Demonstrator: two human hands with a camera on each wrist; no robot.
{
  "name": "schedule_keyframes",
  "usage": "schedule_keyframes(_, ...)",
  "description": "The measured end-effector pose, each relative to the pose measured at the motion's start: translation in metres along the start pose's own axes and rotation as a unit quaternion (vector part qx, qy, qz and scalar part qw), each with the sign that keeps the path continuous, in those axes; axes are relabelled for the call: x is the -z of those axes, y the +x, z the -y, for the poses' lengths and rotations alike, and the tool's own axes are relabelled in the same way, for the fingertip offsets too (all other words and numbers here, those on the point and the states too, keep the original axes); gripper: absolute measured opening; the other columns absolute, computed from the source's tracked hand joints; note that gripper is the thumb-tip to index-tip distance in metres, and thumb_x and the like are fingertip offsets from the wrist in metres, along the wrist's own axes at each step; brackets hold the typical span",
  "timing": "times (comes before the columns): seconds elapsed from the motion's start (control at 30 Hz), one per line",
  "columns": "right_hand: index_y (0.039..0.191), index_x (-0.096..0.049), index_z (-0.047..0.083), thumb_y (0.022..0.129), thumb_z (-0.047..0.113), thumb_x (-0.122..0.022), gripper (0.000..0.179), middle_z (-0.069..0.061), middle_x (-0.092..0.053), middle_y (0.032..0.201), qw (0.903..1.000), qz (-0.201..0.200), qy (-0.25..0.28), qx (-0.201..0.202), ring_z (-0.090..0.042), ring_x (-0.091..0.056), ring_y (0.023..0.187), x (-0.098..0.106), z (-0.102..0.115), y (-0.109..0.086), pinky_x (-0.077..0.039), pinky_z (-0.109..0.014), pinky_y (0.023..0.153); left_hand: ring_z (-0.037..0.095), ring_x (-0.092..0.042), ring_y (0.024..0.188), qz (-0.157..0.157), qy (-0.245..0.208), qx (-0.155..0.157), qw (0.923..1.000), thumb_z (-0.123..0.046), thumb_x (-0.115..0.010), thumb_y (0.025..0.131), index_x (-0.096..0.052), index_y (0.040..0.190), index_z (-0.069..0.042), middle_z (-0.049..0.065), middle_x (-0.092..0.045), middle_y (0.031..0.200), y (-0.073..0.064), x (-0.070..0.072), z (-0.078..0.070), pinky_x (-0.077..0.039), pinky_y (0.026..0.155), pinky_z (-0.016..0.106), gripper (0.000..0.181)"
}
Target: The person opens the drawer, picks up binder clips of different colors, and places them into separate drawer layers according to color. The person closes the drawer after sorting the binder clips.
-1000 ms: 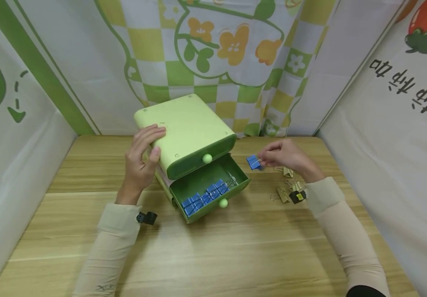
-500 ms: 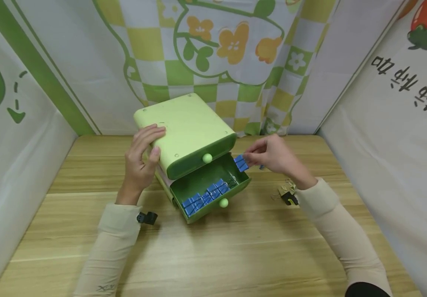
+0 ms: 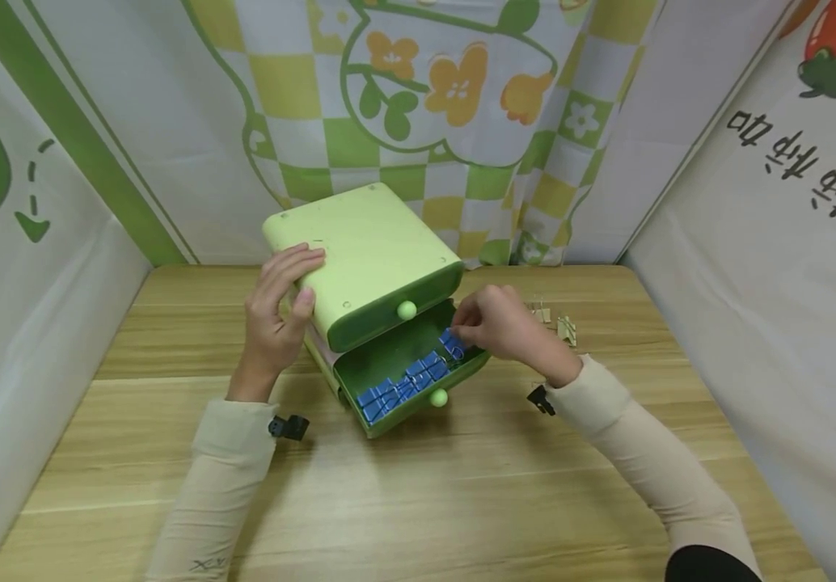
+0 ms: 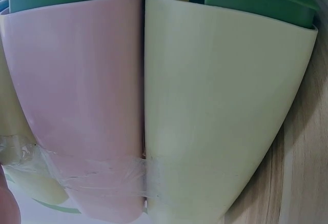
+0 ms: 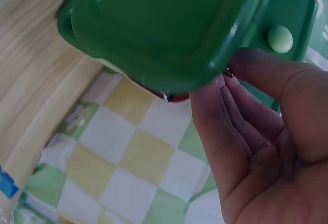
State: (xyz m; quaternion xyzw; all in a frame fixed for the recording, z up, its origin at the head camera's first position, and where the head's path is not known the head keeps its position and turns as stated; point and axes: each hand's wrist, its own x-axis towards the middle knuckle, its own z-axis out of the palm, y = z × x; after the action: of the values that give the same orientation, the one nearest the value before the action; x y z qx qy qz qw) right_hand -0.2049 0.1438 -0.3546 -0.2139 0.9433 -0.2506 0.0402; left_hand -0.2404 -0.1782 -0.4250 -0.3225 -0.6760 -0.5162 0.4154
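Observation:
My right hand [image 3: 501, 323] reaches over the right end of a pulled-out green drawer [image 3: 394, 360] and pinches a blue binder clip [image 3: 452, 343] at its wire handles. Several other blue binder clips [image 3: 403, 388] lie in a row along the drawer's front. My left hand [image 3: 278, 311] rests on the light green top of the drawer unit [image 3: 374, 242], fingers flat and thumb at the edge. In the right wrist view the fingers [image 5: 215, 126] reach past the drawer's edge, and the drawer hides the held clip. The left wrist view shows the unit's pink tier [image 4: 82, 90].
Gold binder clips [image 3: 566, 330] lie on the wooden table right of the drawer, partly behind the right arm. A blue clip [image 5: 7, 183] shows at the edge of the right wrist view. A checked curtain [image 3: 440, 97] hangs behind the unit.
My right hand has carried the blue binder clip leftward from above the table and down into the open drawer's right end. The left hand stays in place on the unit.

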Motion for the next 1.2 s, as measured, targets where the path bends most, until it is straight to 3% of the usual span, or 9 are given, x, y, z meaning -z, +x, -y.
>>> schedule_keyframes(0.17, 0.092, -0.083, 0.008, 0.093, 0.012, -0.078, 0.007, -0.002, -0.081, 0.083, 0.9994, 0.033, 0.007, -0.004, -0.009, -0.072, 0.070, -0.008, -0.001, 0.004, -0.061, -0.026, 0.065, 0.037, -0.059, 0.136, 0.002, -0.002, 0.000, 1.0000, -0.028, -0.055, 0.098, -0.074, 0.120, 0.005, 0.025, -0.073, 0.127, 0.000, 0.001, 0.000, -0.039, 0.126, 0.049, 0.044)
schedule_keyframes(0.4, 0.095, -0.083, 0.006, 0.095, 0.015, -0.076, 0.012, -0.004, -0.081, 0.085, 0.9983, 0.050, 0.028, -0.011, -0.011, -0.072, 0.071, -0.007, -0.007, 0.004, -0.061, -0.027, 0.065, 0.038, -0.059, 0.136, 0.003, -0.006, 0.001, 1.0000, -0.029, -0.055, 0.097, -0.074, 0.120, 0.004, 0.024, -0.073, 0.128, 0.001, -0.001, -0.001, -0.039, 0.126, 0.050, 0.044)
schedule_keyframes(0.57, 0.098, -0.082, 0.003, 0.098, 0.016, -0.073, 0.015, -0.006, -0.081, 0.083, 0.9980, 0.026, 0.050, -0.028, -0.014, -0.076, 0.072, 0.011, -0.014, 0.004, -0.062, -0.029, 0.066, 0.039, -0.059, 0.136, 0.003, -0.007, 0.003, 1.0000, -0.027, -0.056, 0.096, -0.074, 0.120, 0.004, 0.024, -0.073, 0.127, 0.000, -0.001, 0.000, -0.038, 0.127, 0.050, 0.043)
schedule_keyframes(0.73, 0.100, -0.083, 0.008, 0.097, 0.021, -0.074, 0.016, -0.007, -0.082, 0.088, 0.9981, -0.022, 0.031, -0.048, -0.017, -0.077, 0.077, 0.035, -0.027, 0.005, -0.064, -0.035, 0.068, 0.038, -0.060, 0.136, -0.001, -0.005, 0.004, 1.0000, -0.026, -0.056, 0.094, -0.074, 0.119, 0.004, 0.024, -0.073, 0.127, 0.001, 0.000, 0.000, -0.038, 0.127, 0.051, 0.043)
schedule_keyframes(0.8, 0.105, -0.082, 0.007, 0.098, 0.022, -0.074, 0.019, -0.009, -0.082, 0.094, 0.9976, -0.029, 0.019, -0.060, -0.020, -0.078, 0.082, 0.042, -0.035, 0.005, -0.065, -0.040, 0.076, 0.038, -0.060, 0.136, -0.003, -0.003, 0.003, 1.0000, -0.026, -0.056, 0.094, -0.074, 0.119, 0.004, 0.024, -0.073, 0.127, 0.002, 0.000, 0.000, -0.039, 0.126, 0.050, 0.043)
schedule_keyframes(0.83, 0.108, -0.081, 0.006, 0.098, 0.023, -0.074, 0.021, -0.011, -0.082, 0.098, 0.9972, -0.029, 0.013, -0.067, -0.023, -0.078, 0.087, 0.044, -0.040, 0.005, -0.064, -0.044, 0.088, 0.038, -0.060, 0.135, -0.003, -0.002, 0.003, 1.0000, -0.026, -0.056, 0.094, -0.074, 0.119, 0.004, 0.024, -0.074, 0.127, 0.002, 0.000, 0.000, -0.039, 0.126, 0.050, 0.043)
schedule_keyframes(1.0, 0.121, -0.075, -0.001, 0.100, 0.023, -0.070, 0.032, -0.019, -0.078, 0.118, 0.9936, -0.002, -0.015, -0.112, -0.036, -0.074, 0.108, 0.049, -0.066, 0.006, -0.043, -0.062, 0.118, 0.037, -0.060, 0.136, -0.003, 0.000, 0.002, 1.0000, -0.027, -0.056, 0.095, -0.074, 0.119, 0.004, 0.024, -0.074, 0.127, 0.002, 0.000, 0.000, -0.039, 0.126, 0.049, 0.043)
schedule_keyframes(1.17, 0.127, -0.071, -0.003, 0.100, 0.019, -0.069, 0.035, -0.023, -0.075, 0.123, 0.9878, 0.025, -0.044, -0.147, -0.039, -0.071, 0.114, 0.042, -0.095, 0.005, -0.053, -0.057, 0.110, 0.037, -0.060, 0.136, 0.000, 0.002, -0.001, 1.0000, -0.026, -0.055, 0.095, -0.074, 0.120, 0.004, 0.024, -0.074, 0.127, 0.001, 0.000, 0.001, -0.040, 0.126, 0.048, 0.044)
schedule_keyframes(1.2, 0.127, -0.070, -0.005, 0.100, 0.017, -0.069, 0.035, -0.024, -0.074, 0.123, 0.9878, 0.024, -0.050, -0.146, -0.039, -0.071, 0.113, 0.040, -0.101, 0.005, -0.058, -0.055, 0.102, 0.037, -0.060, 0.136, 0.000, 0.001, 0.000, 1.0000, -0.026, -0.055, 0.095, -0.074, 0.120, 0.004, 0.024, -0.074, 0.127, 0.001, 0.000, 0.001, -0.040, 0.126, 0.048, 0.044)
